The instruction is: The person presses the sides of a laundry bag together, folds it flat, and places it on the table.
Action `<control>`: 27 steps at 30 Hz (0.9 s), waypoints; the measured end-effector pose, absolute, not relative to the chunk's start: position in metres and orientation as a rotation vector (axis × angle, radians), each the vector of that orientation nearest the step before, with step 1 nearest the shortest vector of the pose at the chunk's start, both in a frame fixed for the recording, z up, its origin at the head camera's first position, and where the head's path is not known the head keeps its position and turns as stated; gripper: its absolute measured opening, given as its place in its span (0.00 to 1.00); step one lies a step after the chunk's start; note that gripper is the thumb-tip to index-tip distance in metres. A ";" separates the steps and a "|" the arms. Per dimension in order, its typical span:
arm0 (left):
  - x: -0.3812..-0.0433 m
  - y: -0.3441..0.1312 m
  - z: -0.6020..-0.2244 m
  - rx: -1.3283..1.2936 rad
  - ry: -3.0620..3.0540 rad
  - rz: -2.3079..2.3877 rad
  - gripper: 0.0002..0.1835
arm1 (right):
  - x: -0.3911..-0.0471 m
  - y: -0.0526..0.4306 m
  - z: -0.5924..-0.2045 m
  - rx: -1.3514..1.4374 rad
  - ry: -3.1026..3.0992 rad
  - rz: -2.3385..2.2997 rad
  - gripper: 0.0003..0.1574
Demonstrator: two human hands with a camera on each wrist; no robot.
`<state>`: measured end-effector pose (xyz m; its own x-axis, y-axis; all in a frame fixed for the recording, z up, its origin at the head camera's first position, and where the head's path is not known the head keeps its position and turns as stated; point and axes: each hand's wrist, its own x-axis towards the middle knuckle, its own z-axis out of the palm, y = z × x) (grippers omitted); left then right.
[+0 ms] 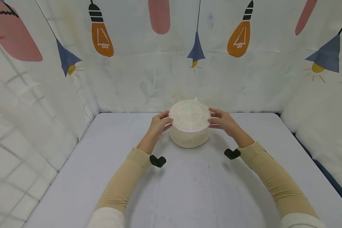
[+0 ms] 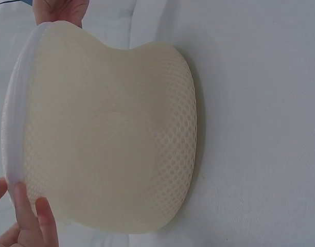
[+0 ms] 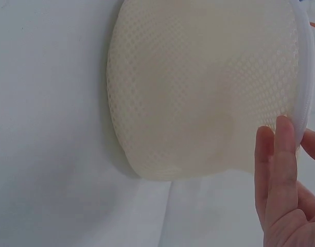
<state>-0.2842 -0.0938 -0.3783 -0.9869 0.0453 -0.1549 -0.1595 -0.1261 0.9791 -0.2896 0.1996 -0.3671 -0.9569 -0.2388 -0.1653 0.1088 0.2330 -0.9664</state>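
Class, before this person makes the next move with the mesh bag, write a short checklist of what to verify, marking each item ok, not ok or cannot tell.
1. Left hand holds the bag's white rim: ok, pinched at one side.
2. Right hand holds the rim at the opposite side: ok, also pinched.
3. Mesh bag has its round mesh top facing up: ok.
4. Side wall smooth all round: not ok, it dips inward in the left wrist view.
5. Table free of bits: not ok, small specks lie in front of the bag.
6. Bag's contents known: cannot tell, the inside is hidden.
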 end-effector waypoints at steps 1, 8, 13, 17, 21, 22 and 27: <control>-0.284 -0.094 -0.379 -0.132 1.980 2.256 0.33 | -0.290 0.200 -0.367 -0.127 2.234 -1.782 0.47; -0.286 -0.094 -0.380 -0.145 1.966 2.253 0.34 | -0.290 0.202 -0.370 -0.119 2.231 -1.785 0.46; -0.286 -0.094 -0.382 -0.150 1.967 2.255 0.34 | -0.290 0.201 -0.371 -0.118 2.227 -1.794 0.46; -0.287 -0.095 -0.383 -0.152 1.965 2.258 0.33 | -0.291 0.200 -0.371 -0.133 2.229 -1.791 0.46; -0.287 -0.095 -0.384 -0.150 1.968 2.253 0.33 | -0.291 0.199 -0.371 -0.125 2.221 -1.791 0.46; -0.288 -0.095 -0.384 -0.151 1.969 2.252 0.33 | -0.292 0.199 -0.372 -0.117 2.217 -1.793 0.46; -0.287 -0.095 -0.385 -0.158 1.964 2.254 0.33 | -0.294 0.199 -0.376 -0.115 2.204 -1.797 0.46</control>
<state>-0.2870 -0.0949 -0.3853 -0.9836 0.0419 -0.1756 -0.1797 -0.1331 0.9747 -0.2937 0.1993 -0.3761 -0.9534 -0.2453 -0.1756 0.1227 0.2163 -0.9686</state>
